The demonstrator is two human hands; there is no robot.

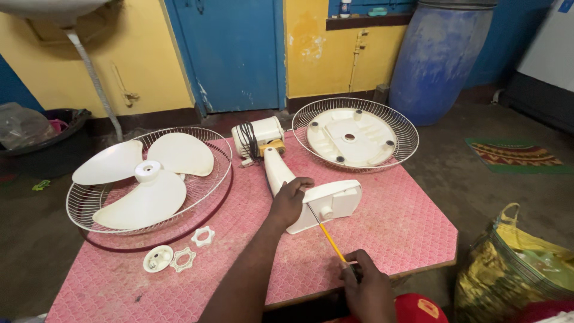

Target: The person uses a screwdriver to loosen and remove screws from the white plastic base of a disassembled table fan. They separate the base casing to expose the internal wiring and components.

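Fingers of the left hand (291,200) curl down over the neck of the cream fan stand (311,194), pressing it flat near the middle of the desk (412,227); fingers closed around the neck, not spread. Right hand (366,290) sits at the near edge of the desk, fingers pinched tight around the handle of a yellow screwdriver (327,236). Shaft runs diagonally up to the underside of the stand's base, tip touching it near a round boss. Motor housing (258,136) with wound black cord lies at the stand's far end. Front grille with the three-blade fan (146,179) resting in it occupies the desk's left side; rear grille (356,134) holding a cream base plate sits at the far right corner. Two cream lock nuts (192,248) and a round cap (158,259) lie near the front left edge.
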